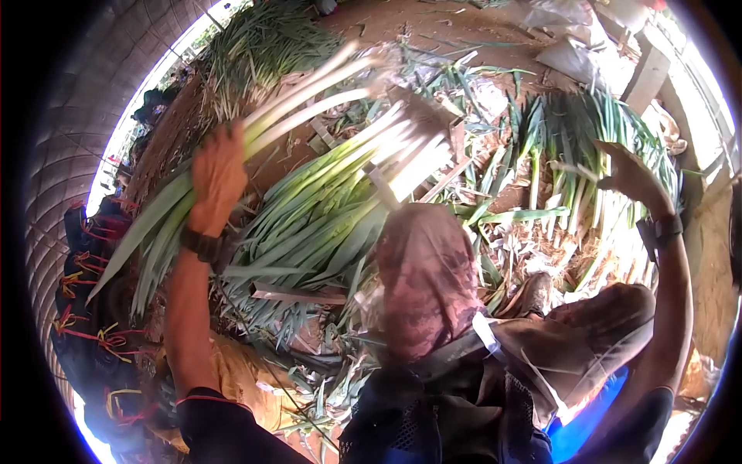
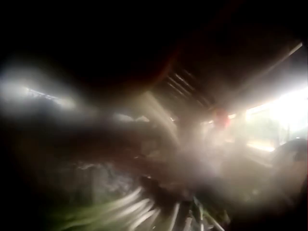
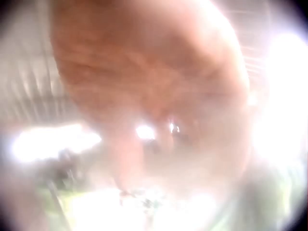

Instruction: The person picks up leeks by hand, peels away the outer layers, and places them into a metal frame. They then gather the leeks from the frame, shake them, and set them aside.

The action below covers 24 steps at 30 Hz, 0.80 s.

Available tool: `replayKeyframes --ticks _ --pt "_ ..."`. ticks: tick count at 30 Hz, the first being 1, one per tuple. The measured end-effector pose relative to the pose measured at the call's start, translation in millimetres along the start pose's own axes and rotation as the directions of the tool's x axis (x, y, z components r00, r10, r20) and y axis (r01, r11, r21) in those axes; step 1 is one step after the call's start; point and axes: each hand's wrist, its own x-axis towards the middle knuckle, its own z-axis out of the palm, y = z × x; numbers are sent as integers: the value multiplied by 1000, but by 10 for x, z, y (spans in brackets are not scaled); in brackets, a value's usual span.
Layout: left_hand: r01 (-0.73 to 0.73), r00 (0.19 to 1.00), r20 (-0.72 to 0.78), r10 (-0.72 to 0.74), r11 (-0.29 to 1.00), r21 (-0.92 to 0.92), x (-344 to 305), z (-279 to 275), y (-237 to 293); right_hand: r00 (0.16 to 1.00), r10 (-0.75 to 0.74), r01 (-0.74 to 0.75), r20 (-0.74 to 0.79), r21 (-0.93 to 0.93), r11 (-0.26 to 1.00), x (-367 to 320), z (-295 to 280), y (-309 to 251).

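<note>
My left hand [image 1: 219, 176] is raised and grips a bunch of long leeks [image 1: 309, 97], white stems pointing up and away, green leaves hanging down to the left. Under it lies a big heap of leeks [image 1: 325, 209]. My right hand [image 1: 630, 176] is stretched out to the right over another pile of leeks [image 1: 580, 127], its fingers curled on a pale stalk [image 1: 576, 170]. The left wrist view is blurred, with pale stems [image 2: 134, 211] at the bottom. In the right wrist view only a blurred hand [image 3: 144, 86] shows.
My knee in patterned cloth [image 1: 429, 271] rises in the middle foreground. Trimmed leaves and scraps [image 1: 533, 247] litter the earth floor. Plastic bags [image 1: 572, 54] and a wooden post [image 1: 648, 77] stand at the back right. A dark heap with red and yellow ties [image 1: 93, 309] lies left.
</note>
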Motion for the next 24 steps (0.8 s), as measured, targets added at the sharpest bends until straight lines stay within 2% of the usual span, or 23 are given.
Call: replayKeyframes --ticks 1,2,3,5,6,7,9,10,11,12,13,14,15,16,17,18,19,21,23,24 --pt "4 1000 6 -4 997 79 -112 97 -207 976 -157 114 -152 -256 960 46 186 208" --pt "5 1000 14 -7 988 156 -200 125 -327 950 -244 199 -193 -227 953 168 352 518" --pt "-3 995 96 -1 999 42 -287 669 102 996 -88 87 -14 -77 993 276 133 447" --pt "34 946 322 -39 999 20 -228 855 10 984 -77 31 160 275 961 639 453 543" --pt "18 947 321 -33 999 49 -167 920 -27 974 -122 64 191 285 956 731 663 276" --pt "30 930 368 -17 999 -28 -162 1046 174 947 -98 17 305 256 967 766 733 55" --pt "62 870 492 39 981 -186 -46 1183 681 940 -85 -53 330 388 920 939 1194 257" --pt "4 909 409 82 978 -206 -55 1389 959 916 -166 44 366 318 947 984 1368 246" --pt "3 862 491 124 968 -250 23 1578 1251 881 -240 145 407 250 957 1023 1538 218" --pt "-39 862 471 186 952 -304 43 1613 1545 887 -241 173 394 199 965 1044 1811 281" --pt "-58 822 515 243 936 -348 137 1628 1798 892 -245 203 380 147 968 1041 2011 324" --pt "-59 841 467 273 905 -422 139 1795 2063 876 -228 195 425 119 973 1018 2049 181" --pt "6 828 463 316 821 -571 195 1632 2241 857 -209 187 472 92 978 999 2087 32" --pt "-27 903 293 314 722 -691 111 1865 2419 848 -286 272 446 97 957 1011 2216 30" --pt "-79 952 122 281 610 -789 17 2094 2566 824 -273 248 496 117 962 1035 2326 35" --pt "-108 956 24 293 423 -900 3 2142 2535 816 -256 198 518 167 966 1046 2519 73" --pt "-113 952 21 307 412 -904 11 2093 2451 810 -240 146 535 213 966 1068 2668 107" --pt "-47 895 83 439 276 -960 47 1965 2336 759 -153 117 633 99 988 1139 2708 -174" --pt "-150 904 -40 425 229 -962 -71 2313 2354 829 -239 78 505 319 945 1074 3078 -69" --pt "-187 883 -86 461 179 -966 1 2282 2355 834 -235 71 500 325 943 1045 3321 30"
